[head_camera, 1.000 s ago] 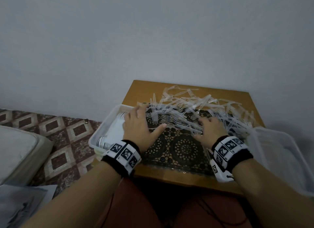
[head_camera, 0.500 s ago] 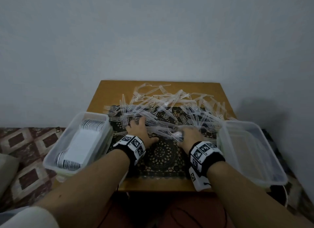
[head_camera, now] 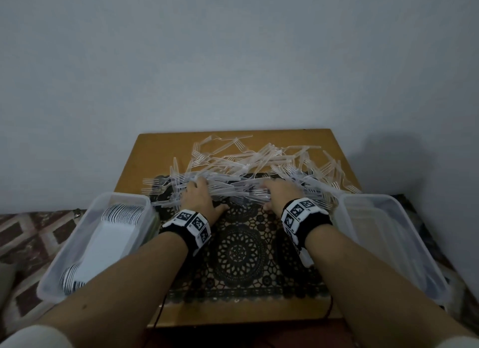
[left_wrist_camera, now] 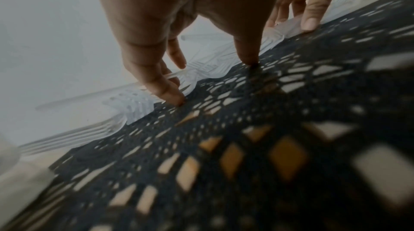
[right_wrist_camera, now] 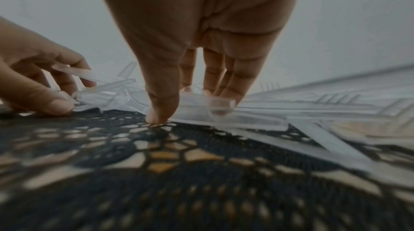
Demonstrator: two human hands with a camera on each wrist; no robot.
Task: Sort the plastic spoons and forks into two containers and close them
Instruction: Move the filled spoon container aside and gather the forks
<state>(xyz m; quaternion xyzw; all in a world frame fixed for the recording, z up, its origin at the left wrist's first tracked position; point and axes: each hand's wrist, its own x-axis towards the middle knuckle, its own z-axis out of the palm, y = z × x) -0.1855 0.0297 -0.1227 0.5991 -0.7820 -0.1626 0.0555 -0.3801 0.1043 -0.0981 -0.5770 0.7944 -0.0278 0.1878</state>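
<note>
A heap of clear plastic forks covers the far half of the wooden table. At its near edge a bundle of forks runs between my two hands. My left hand curls its fingers over the bundle's left end, thumb tip on the black lace mat. My right hand holds the right end, fingers behind the forks and thumb in front on the mat. A clear container at the left holds stacked white spoons. Another clear container at the right shows no cutlery.
The table stands against a plain grey wall. A patterned floor covering lies to the left, beyond the spoon container. Both containers overhang the table's side edges. The near part of the mat is bare.
My view has swung so both containers show. Both hands have drawn loose forks into a bundle at the pile's near edge, and their fingers have curled onto it.
</note>
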